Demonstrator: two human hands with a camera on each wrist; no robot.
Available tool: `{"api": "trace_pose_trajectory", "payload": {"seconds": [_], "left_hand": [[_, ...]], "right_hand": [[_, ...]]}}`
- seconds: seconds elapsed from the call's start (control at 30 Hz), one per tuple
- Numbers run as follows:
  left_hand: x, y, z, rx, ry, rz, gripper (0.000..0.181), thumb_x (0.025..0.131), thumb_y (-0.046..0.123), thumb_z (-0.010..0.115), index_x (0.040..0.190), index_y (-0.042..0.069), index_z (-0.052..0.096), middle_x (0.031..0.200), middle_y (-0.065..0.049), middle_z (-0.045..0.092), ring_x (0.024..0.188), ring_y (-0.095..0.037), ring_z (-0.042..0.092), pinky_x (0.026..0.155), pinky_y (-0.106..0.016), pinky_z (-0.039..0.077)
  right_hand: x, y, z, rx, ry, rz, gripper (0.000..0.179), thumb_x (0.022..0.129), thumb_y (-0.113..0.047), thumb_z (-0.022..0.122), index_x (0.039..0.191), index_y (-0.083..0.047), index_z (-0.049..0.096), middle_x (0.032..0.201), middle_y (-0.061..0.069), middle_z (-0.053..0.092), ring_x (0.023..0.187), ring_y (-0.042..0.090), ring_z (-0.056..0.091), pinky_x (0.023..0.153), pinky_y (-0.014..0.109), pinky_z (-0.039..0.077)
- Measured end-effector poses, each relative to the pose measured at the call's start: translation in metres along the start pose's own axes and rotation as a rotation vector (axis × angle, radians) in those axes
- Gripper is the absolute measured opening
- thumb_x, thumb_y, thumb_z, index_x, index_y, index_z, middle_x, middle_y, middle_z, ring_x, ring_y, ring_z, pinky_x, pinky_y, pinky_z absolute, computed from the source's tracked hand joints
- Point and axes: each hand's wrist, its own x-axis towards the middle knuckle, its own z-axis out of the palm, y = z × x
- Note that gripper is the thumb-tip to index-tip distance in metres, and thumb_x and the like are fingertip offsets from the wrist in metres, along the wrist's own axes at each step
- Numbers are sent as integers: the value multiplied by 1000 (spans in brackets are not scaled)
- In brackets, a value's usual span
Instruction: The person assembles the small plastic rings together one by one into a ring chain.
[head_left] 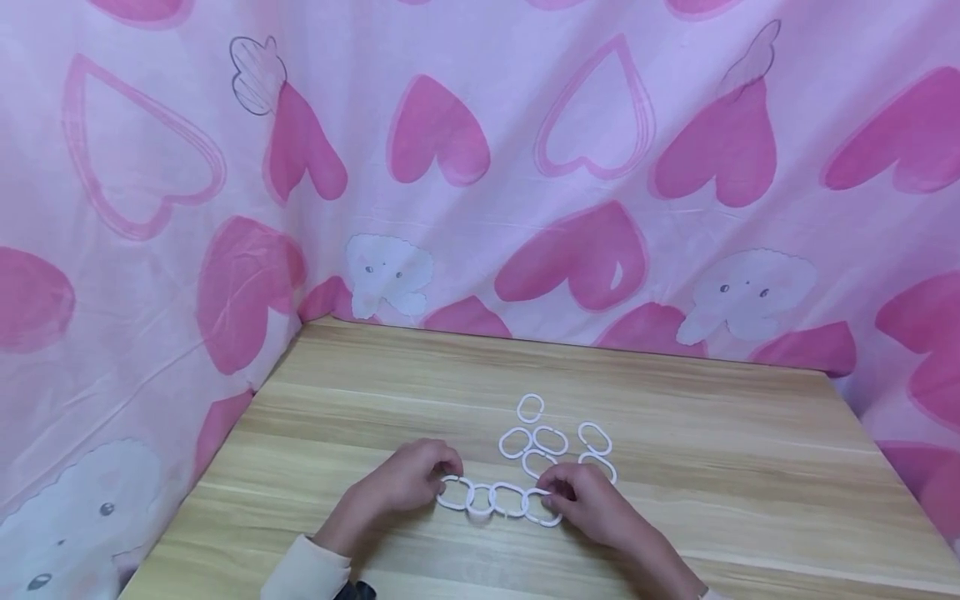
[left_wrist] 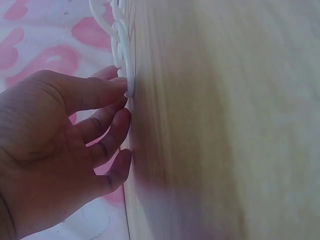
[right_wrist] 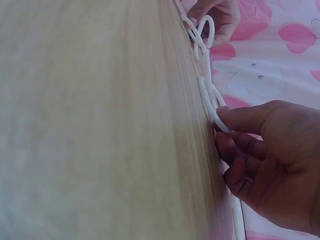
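Observation:
Several white plastic oval links are joined in a short chain [head_left: 510, 485] lying from left to right near the front of the table. At its left end my left hand [head_left: 408, 475] pinches the end link [left_wrist: 128, 60] between thumb and fingers, the other fingers bent loosely. My right hand [head_left: 592, 502] pinches the link at the right end [right_wrist: 206, 97] with thumb and forefinger. In the right wrist view, one middle link [right_wrist: 210, 29] stands up at a tilt. The right fingers partly hide the right end link in the head view.
Behind the chain lie several loose white links, among them a far one [head_left: 519, 407], a pair side by side [head_left: 551, 428] and one at the right [head_left: 609, 437]. The wooden table [head_left: 360, 375] meets a pink heart-patterned curtain [head_left: 465, 250] at its back and sides.

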Motion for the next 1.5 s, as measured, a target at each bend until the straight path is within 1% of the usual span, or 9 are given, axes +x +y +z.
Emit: {"api": "trace_pose_trajectory", "payload": {"seconds": [0.37, 0.6, 0.73, 0.87, 0.97, 1.13, 1.27, 1.43, 1.5], "left_hand": [[-1, 3, 1, 18, 35, -43, 29, 72, -7, 64, 87, 17, 70, 80, 8, 62, 75, -7, 52, 70, -25, 44], [-1, 4, 1, -23, 1, 0, 29, 70, -11, 61, 85, 13, 70, 73, 9, 57, 68, -3, 48, 62, -20, 43], [0, 4, 2, -5, 5, 30, 30, 71, -11, 60, 85, 12, 72, 75, 6, 61, 69, -2, 49, 64, -20, 44], [0, 7, 4, 35, 9, 62, 31, 73, -6, 66, 97, 13, 75, 88, 5, 69, 82, -5, 59, 78, -25, 52], [0, 14, 6, 68, 0, 101, 36, 75, 9, 77, 110, 14, 75, 101, 6, 72, 96, -6, 63, 92, -30, 52], [1, 28, 15, 167, -42, 140, 56, 71, 39, 88, 122, 21, 72, 108, 12, 68, 100, -3, 56, 94, -30, 45], [4, 35, 21, 237, -51, 127, 54, 71, 46, 88, 118, 25, 73, 101, 16, 63, 95, -1, 50, 95, -33, 41], [8, 36, 25, 342, -19, 143, 42, 70, 51, 88, 102, 28, 74, 85, 18, 57, 85, -2, 49, 94, -36, 41], [9, 37, 25, 380, -12, 155, 44, 71, 53, 86, 106, 30, 73, 86, 18, 57, 86, -2, 50, 95, -38, 42]], "right_hand": [[1, 0, -1, -47, 49, -27, 19, 82, 2, 76, 96, -10, 77, 83, -5, 71, 73, -6, 53, 63, 18, 49], [0, 1, -1, -39, 61, -81, 20, 81, 5, 74, 96, -7, 78, 84, -1, 74, 73, -6, 55, 63, 18, 50], [0, 3, -1, -46, 64, -97, 21, 81, 5, 75, 97, -8, 78, 86, 0, 75, 76, -6, 57, 66, 18, 51], [-1, 4, -1, -45, 61, -113, 22, 81, 4, 75, 98, -10, 78, 87, -2, 75, 77, -6, 56, 67, 18, 50], [-1, 6, -1, -35, 54, -109, 21, 83, 3, 75, 98, -11, 78, 87, -2, 74, 77, -7, 55, 66, 18, 50], [-1, 6, -1, -38, 47, -90, 20, 83, 2, 75, 99, -11, 77, 88, -2, 75, 79, -6, 57, 68, 19, 50], [-1, 5, -2, -44, 46, -85, 20, 84, 1, 75, 98, -12, 77, 88, -3, 74, 79, -5, 57, 69, 19, 51], [-2, 3, -3, -36, 34, -67, 17, 85, -1, 75, 98, -13, 78, 87, -5, 72, 79, -5, 56, 69, 19, 50], [-2, 3, -4, -44, 35, -65, 18, 85, -1, 75, 98, -13, 78, 88, -6, 72, 80, -5, 57, 70, 20, 51]]}}
